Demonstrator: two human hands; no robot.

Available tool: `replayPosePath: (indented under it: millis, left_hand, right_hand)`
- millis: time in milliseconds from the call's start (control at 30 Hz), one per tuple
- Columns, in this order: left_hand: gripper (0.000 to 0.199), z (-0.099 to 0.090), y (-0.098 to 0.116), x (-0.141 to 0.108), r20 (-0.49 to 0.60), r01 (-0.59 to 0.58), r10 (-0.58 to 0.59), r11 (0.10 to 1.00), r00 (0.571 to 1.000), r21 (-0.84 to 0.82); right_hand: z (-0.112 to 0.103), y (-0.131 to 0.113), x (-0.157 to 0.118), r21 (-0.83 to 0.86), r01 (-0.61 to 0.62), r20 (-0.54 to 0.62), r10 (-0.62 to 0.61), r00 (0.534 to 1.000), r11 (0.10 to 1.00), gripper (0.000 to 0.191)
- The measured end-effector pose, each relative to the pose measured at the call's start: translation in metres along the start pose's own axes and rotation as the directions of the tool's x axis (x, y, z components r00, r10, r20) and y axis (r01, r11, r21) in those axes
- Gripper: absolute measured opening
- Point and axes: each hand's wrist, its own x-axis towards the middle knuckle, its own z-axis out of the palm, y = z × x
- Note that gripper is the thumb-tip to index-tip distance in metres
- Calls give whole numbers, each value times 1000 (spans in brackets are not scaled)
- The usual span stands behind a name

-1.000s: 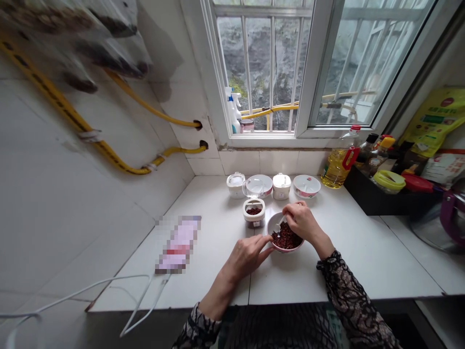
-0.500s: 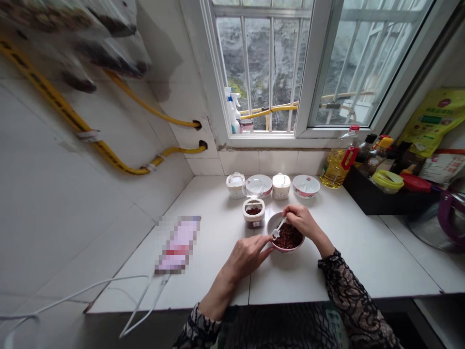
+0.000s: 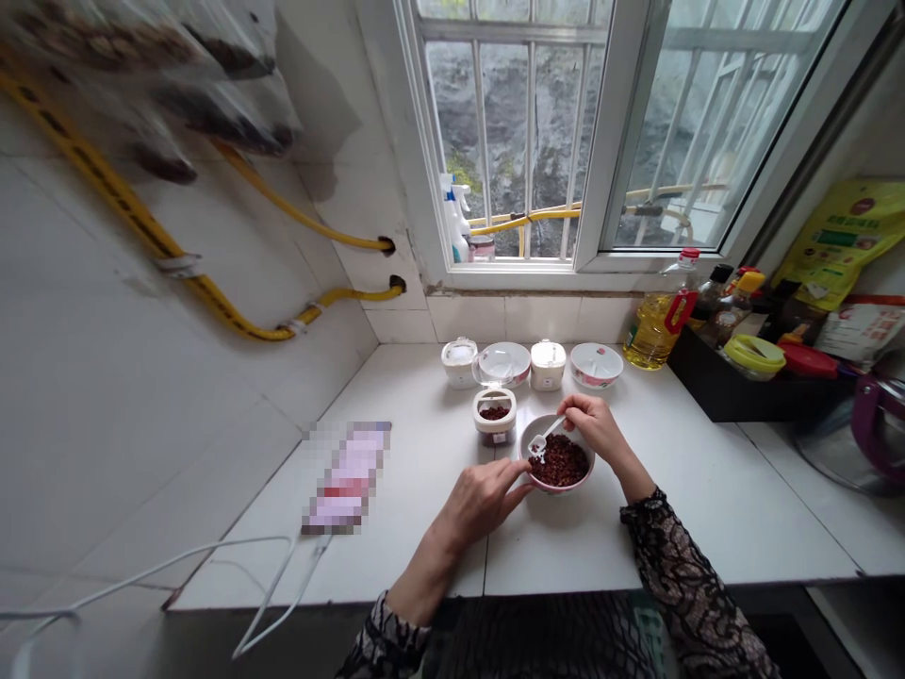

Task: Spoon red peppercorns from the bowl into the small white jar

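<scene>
My left hand (image 3: 481,500) grips the left rim of a small white bowl (image 3: 530,430), thumb low on the outside and fingers at the edge. Inside the bowl lie dark red dried bits (image 3: 562,462) that look like peppercorns. Between the fingers and thumb of my right hand (image 3: 594,429) is a small white spoon (image 3: 538,444), slanting down to the left over the bowl's contents. Just left of the bowl stands a seasoning jar (image 3: 494,436) with its clear lid up and similar red bits in it.
Behind are two lidded white jars (image 3: 459,364) (image 3: 548,366) and two shallow dishes (image 3: 510,362) (image 3: 596,366). An oil bottle (image 3: 654,321) and a black box (image 3: 728,391) of condiments stand right. A blurred-out phone-like object (image 3: 346,476) with a white cable (image 3: 272,594) lies left.
My right hand has shifted slightly right and back, and the spoon's head has risen a little from beside my left fingertips. My left hand keeps its hold on the bowl.
</scene>
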Motion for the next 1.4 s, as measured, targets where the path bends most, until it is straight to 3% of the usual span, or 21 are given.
replayPosePath:
  millis: [133, 267, 400, 533, 633, 700, 800, 933, 1167, 1300, 1400]
  left_hand:
    - [20, -1, 1, 1, 3, -9, 9, 1000, 1000, -12]
    - [17, -1, 1, 0, 2, -5, 5, 1000, 1000, -10]
    - [17, 1, -1, -2, 8, 2, -2, 1000, 1000, 8]
    - [20, 2, -1, -1, 2, -3, 3, 1000, 1000, 27]
    - [24, 2, 0, -1, -8, -2, 2, 1000, 1000, 31]
    - [26, 1, 0, 0, -4, -4, 4, 1000, 1000, 28]
    - [24, 0, 1, 0, -1, -11, 11, 1000, 1000, 16]
    - [25, -1, 1, 1, 3, -10, 10, 1000, 1000, 2]
    - [25, -1, 1, 0, 6, -2, 2, 1000, 1000, 2]
    - [25, 0, 0, -1, 14, 5, -5, 1000, 1000, 3]
    - [24, -1, 0, 0, 14, 3, -3, 1000, 1000, 5]
  right_hand:
    - [2, -2, 3, 122, -22, -30, 26, 999, 992, 14]
    - [14, -9, 4, 164, 99, -107, -82, 991, 981, 17]
    - [30, -16, -1, -24, 296, -155, -296, 942, 955, 18]
    - [40, -20, -5, -325, 513, -18, -547, 837, 795, 18]
    - [36, -22, -7, -395, 579, 25, -621, 783, 713, 21]
    - [28, -22, -7, -402, 551, -40, -615, 787, 731, 20]
    - [11, -19, -8, -407, 455, -89, -530, 843, 792, 17]
    - [-4, -9, -7, -480, 406, 18, -454, 891, 778, 17]
    - [3, -2, -9, -583, 449, 203, -414, 887, 677, 19]
    - [7, -1, -10, -529, 448, 263, -363, 894, 721, 21]
    - [6, -2, -9, -487, 398, 238, -320, 917, 777, 22]
